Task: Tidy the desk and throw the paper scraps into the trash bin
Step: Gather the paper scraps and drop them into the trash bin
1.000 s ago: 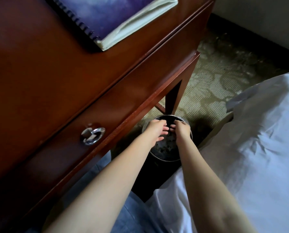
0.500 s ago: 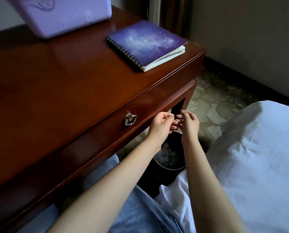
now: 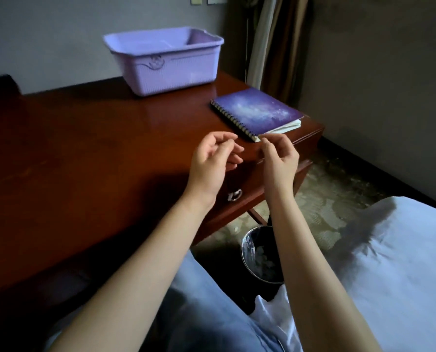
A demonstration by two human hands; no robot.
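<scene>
My left hand [image 3: 213, 158] and right hand [image 3: 279, 158] hover empty, fingers loosely curled, over the desk [image 3: 85, 161] edge; paper scraps [image 3: 262, 260] lie in the trash bin [image 3: 247, 246] at six o'clock, so straightening the notebook [image 3: 257, 113] at one o'clock seems next.

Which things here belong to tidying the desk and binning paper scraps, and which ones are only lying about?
Job: desk, trash bin beside it, paper scraps inside the bin, notebook and purple basket on the desk.
Lying about: white bedding, curtain, patterned carpet.
</scene>
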